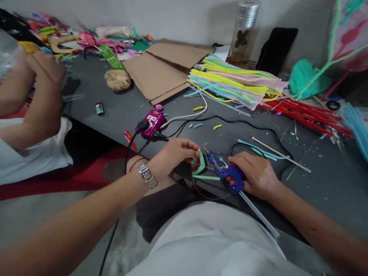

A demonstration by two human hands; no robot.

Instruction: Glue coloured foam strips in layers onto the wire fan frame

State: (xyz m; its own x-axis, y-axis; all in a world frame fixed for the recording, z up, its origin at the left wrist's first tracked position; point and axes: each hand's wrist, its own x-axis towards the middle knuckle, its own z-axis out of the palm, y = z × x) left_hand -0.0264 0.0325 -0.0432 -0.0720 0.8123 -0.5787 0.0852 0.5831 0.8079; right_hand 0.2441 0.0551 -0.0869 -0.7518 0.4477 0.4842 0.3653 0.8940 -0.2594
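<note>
My left hand [176, 152], with a metal watch on the wrist, is closed in a pinch on a small craft piece [198, 165] made of green and red strips at the near edge of the grey table [115, 111]. My right hand [255, 174] is wrapped round a blue hot glue gun [225, 172]. The gun's nozzle points left at the craft piece, almost touching it. A clear glue stick [258, 214] juts from the gun's back toward me.
A magenta power strip [151, 122] with black and white cables lies just beyond my left hand. Bundles of coloured strips [235, 82], red sticks [304, 111], cardboard [163, 69] and a wooden skewer [280, 154] fill the far table. Another person's arms [34, 92] work at the left.
</note>
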